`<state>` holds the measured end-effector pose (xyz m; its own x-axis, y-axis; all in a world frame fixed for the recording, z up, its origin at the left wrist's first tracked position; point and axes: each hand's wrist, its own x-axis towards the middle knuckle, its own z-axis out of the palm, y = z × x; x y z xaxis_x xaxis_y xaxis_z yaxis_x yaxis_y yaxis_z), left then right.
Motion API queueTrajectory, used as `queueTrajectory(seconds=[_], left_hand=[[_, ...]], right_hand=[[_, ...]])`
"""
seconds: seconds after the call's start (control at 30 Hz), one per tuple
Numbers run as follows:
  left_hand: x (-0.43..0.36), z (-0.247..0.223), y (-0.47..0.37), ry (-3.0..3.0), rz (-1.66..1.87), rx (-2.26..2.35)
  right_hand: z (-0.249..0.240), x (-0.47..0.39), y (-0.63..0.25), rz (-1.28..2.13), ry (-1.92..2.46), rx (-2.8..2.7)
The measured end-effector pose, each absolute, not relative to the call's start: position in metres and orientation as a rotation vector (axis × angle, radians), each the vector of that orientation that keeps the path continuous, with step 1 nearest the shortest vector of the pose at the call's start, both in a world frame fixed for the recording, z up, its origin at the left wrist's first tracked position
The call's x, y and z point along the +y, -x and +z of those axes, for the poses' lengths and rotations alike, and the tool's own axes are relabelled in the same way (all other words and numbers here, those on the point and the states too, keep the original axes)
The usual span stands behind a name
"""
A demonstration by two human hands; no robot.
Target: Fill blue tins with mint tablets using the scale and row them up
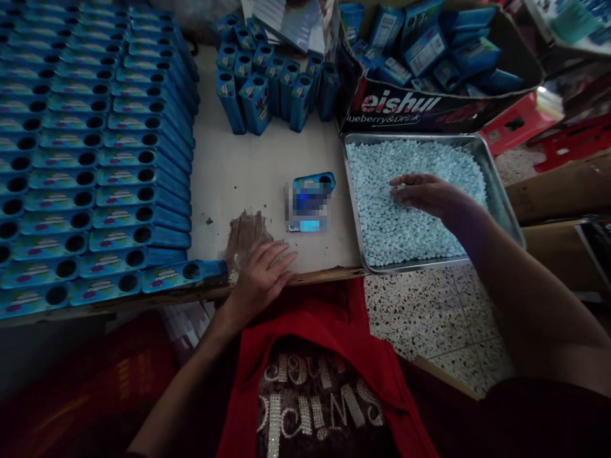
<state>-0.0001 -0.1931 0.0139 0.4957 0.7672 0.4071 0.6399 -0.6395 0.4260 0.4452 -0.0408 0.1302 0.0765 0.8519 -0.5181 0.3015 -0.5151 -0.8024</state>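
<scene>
My left hand rests at the table's front edge, fingers spread a little, holding nothing. Over the metal tray on the right is my right hand, its fingertips at the surface of the small pale blue pellets. Its fingers look bent together; whether pellets are between them is too small to tell. Between the hands lies a small blue box, partly blurred out, with a dark round hole near its right end.
Rows of blue boxes with round holes fill the table's left side. Several more boxes stand upright at the back. A black carton full of blue boxes is behind the tray. Red stools stand at the right.
</scene>
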Motion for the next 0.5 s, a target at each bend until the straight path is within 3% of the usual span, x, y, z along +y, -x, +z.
queueTrajectory(seconds=[0.13,0.5], left_hand=[[-0.194,0.002,0.000,-2.510,0.861,1.328],[-0.199,-0.005,0.001,-2.471,0.982,1.430]], right_hand=[[0.139,-0.032,-0.428,1.393,1.853,-1.431],[0.193,-0.010,-0.290,0.848,1.578,-2.430]])
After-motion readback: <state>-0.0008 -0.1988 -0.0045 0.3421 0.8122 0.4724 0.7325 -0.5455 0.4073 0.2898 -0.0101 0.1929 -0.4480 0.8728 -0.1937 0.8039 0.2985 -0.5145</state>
